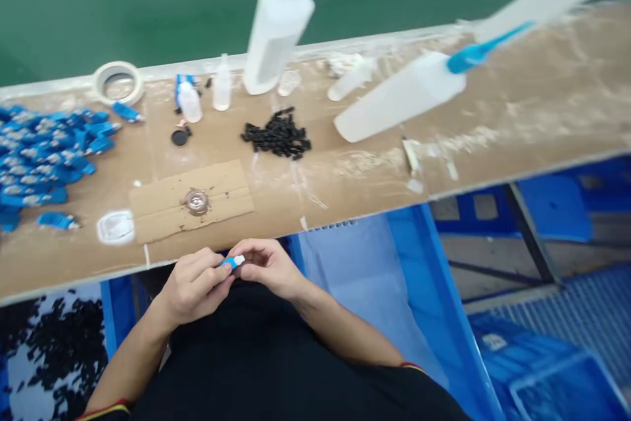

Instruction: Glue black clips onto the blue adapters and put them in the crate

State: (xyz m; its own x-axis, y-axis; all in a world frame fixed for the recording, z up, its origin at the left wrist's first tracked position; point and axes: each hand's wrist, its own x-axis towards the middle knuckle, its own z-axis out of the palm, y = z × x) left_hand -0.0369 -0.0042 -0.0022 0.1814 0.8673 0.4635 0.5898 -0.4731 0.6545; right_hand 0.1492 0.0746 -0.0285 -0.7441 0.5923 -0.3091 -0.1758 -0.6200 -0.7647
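Just in front of the table's near edge, my left hand [200,283] pinches a small blue plastic part [233,263] with a white tip pointing right. My right hand [271,266] curls its thumb and index finger around the white-tipped end. Whether a further small piece sits between the right fingertips is hidden. Beyond my hands, a flat cardboard piece [227,188] carries a round blob of brownish, glossy paste [196,201]. A pile of small black pieces [277,134] lies farther back. Many similar blue parts [39,152] are heaped on the left.
Along the back stand a roll of tape [118,83], small white bottles [223,85] and a tall white bottle [279,33] with a blue nozzle. Another nozzle bottle [401,99] leans right. Blue crates [428,276] and a tray of black pieces [59,342] are below the table.
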